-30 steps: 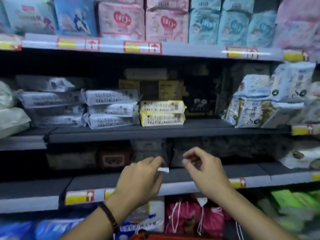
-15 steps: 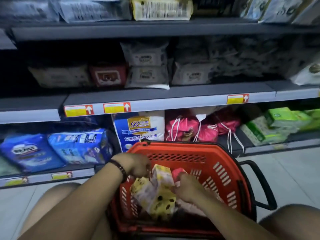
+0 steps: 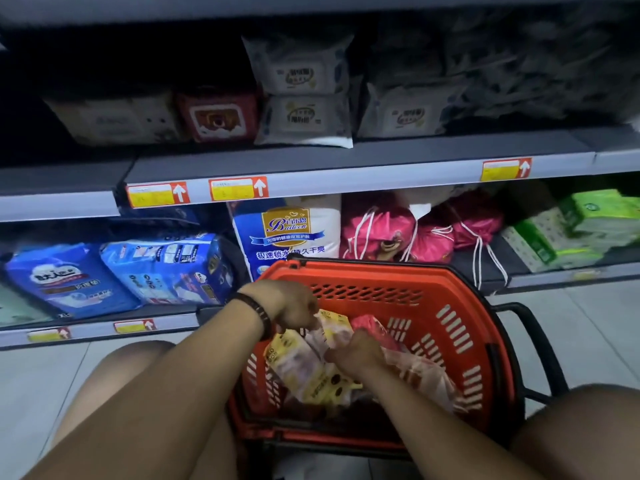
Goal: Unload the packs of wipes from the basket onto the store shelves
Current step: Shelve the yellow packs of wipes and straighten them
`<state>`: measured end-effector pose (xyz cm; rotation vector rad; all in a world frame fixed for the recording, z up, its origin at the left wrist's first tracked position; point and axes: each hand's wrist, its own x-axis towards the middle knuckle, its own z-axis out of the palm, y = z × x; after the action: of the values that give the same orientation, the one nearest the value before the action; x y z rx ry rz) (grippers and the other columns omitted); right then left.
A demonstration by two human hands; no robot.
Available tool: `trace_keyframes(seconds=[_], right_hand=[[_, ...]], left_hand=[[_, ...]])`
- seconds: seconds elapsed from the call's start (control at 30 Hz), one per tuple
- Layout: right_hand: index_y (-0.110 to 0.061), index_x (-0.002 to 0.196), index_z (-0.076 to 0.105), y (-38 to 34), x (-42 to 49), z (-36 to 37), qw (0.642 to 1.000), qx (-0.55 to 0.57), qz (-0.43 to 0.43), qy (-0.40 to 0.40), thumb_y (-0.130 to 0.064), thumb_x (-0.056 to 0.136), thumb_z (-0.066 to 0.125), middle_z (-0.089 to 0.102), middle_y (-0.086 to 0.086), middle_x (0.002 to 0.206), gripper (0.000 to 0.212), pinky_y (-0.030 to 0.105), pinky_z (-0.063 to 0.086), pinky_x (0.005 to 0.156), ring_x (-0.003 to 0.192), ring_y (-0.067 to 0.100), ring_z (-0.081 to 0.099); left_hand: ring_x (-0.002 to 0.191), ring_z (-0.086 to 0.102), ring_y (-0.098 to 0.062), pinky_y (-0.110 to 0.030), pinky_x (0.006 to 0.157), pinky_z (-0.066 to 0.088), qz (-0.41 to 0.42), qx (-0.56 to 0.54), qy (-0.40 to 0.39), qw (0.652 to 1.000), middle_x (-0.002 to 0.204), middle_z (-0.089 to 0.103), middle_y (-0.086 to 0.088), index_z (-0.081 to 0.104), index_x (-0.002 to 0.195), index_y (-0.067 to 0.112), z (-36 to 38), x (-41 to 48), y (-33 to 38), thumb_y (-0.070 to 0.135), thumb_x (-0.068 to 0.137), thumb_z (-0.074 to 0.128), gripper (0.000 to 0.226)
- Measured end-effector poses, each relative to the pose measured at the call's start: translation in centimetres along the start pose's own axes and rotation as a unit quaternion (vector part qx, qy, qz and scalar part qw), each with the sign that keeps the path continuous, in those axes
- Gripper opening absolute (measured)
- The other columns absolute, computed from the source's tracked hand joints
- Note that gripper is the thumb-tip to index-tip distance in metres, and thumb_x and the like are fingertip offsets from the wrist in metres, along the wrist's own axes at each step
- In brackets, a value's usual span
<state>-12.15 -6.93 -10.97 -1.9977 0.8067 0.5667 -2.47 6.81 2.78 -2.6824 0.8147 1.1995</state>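
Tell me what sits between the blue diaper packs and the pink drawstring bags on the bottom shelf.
In the head view, a white Baileen pack with a gold badge stands between the blue diaper packs and the pink drawstring bags.

Both hands' fingertips are buried among the packs (image 3: 304, 368) in the basket (image 3: 446, 296); beyond them, upper-shelf packs (image 3: 519, 74) blur into shadow.

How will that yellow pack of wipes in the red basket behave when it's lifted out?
The yellow pack looks like soft film wrap, so it will probably bend rather than stay stiff. It lies tilted against other packs in the basket, so neighbours may shift. The left hand and right hand both reach in, which should steady it.
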Motion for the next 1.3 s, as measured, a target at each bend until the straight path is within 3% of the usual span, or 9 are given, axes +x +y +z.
trace_keyframes(seconds=[0.2,0.47,0.6,0.7,0.8,1.0,1.1,1.2,1.3], right_hand=[[-0.009,0.109,0.072,-0.1,-0.2,-2.7,0.958,0.266,0.059,-0.091,-0.039,0.072,0.079,0.078,0.016,0.097,0.048,0.055,0.063,0.092,0.092,0.035,0.076],[-0.006,0.124,0.070,-2.5,-5.7,-4.9,0.865,0.439,-0.073,-0.233,-0.012,0.095,0.067,0.078,0.018,0.107,0.030,0.042,0.065,0.076,0.093,0.031,0.078],[-0.023,0.127,0.065,-3.4,-6.4,-4.8,0.921,0.332,-0.176,-0.099,-0.010,0.080,0.091,0.082,0.004,0.112,0.055,0.045,0.064,0.093,0.102,0.027,0.080],[-0.031,0.132,0.068,-3.3,-6.6,-5.3,0.945,0.197,-0.254,-0.053,-0.034,0.078,0.092,0.079,-0.010,0.117,0.059,0.022,0.059,0.084,0.108,0.008,0.075],[-0.031,0.115,0.076,-2.6,-5.9,-4.8,0.960,0.120,-0.244,-0.059,-0.044,0.088,0.080,0.080,-0.012,0.108,0.031,0.031,0.058,0.082,0.099,0.007,0.074],[-0.014,0.121,0.074,1.1,-1.6,-0.9,0.968,-0.206,-0.140,-0.040,-0.038,0.100,0.067,0.078,0.006,0.111,0.033,0.027,0.053,0.075,0.090,0.019,0.070],[-0.016,0.105,0.074,2.2,0.2,0.6,0.958,-0.258,-0.103,-0.065,-0.046,0.095,0.072,0.077,0.007,0.109,0.032,0.028,0.053,0.077,0.102,0.026,0.072],[-0.018,0.086,0.063,2.3,0.9,1.7,0.959,-0.255,-0.086,-0.091,-0.046,0.090,0.079,0.070,0.009,0.102,0.033,0.025,0.040,0.061,0.095,0.023,0.066],[-0.007,0.131,0.059,2.6,1.7,2.9,0.960,-0.255,-0.071,-0.097,-0.053,0.082,0.086,0.065,0.012,0.134,0.072,0.028,0.043,0.079,0.119,0.028,0.063]], left_hand=[[0.093,0.072,-0.027,-0.024,0.059,0.052,-0.053,-0.054,0.000,0.997,0.123,0.069,-0.007,0.058,0.144,0.015,-0.3,-1.2,0.1,0.049,0.108,0.047,0.051],[0.106,0.072,-0.034,-0.060,0.100,0.057,-0.011,-0.384,-0.075,0.920,0.130,0.068,-0.012,0.046,0.153,0.034,1.5,-2.6,-0.8,0.086,0.092,0.029,0.082],[0.113,0.072,-0.033,-0.066,0.099,0.055,0.074,-0.518,-0.033,0.851,0.127,0.073,-0.009,0.061,0.135,0.035,2.1,-3.2,-0.3,0.068,0.088,0.068,0.058],[0.088,0.075,-0.017,-0.040,0.069,0.063,0.061,-0.502,0.060,0.861,0.109,0.075,0.001,0.053,0.139,0.040,1.9,-3.6,-0.6,0.035,0.089,0.082,0.058],[0.062,0.065,-0.014,-0.026,0.053,0.047,0.007,-0.502,0.115,0.857,0.093,0.071,-0.002,0.059,0.131,0.037,1.8,-3.5,-1.6,0.027,0.086,0.084,0.053],[0.105,0.070,-0.022,-0.033,0.083,0.061,-0.065,-0.332,0.204,0.919,0.136,0.062,0.000,0.065,0.136,0.043,0.6,-3.6,-3.1,0.031,0.080,0.087,0.062],[0.119,0.065,-0.022,-0.033,0.102,0.055,-0.086,-0.272,0.236,0.929,0.142,0.062,0.001,0.065,0.136,0.045,0.0,-3.6,-3.6,0.040,0.079,0.085,0.061],[0.114,0.064,-0.021,-0.029,0.095,0.053,-0.092,-0.242,0.257,0.931,0.137,0.065,0.003,0.063,0.136,0.047,-0.2,-3.6,-4.2,0.042,0.078,0.084,0.061],[0.112,0.065,-0.021,-0.033,0.095,0.056,-0.089,-0.220,0.264,0.935,0.136,0.066,0.002,0.063,0.135,0.048,-0.6,-3.3,-4.7,0.043,0.076,0.084,0.063]])
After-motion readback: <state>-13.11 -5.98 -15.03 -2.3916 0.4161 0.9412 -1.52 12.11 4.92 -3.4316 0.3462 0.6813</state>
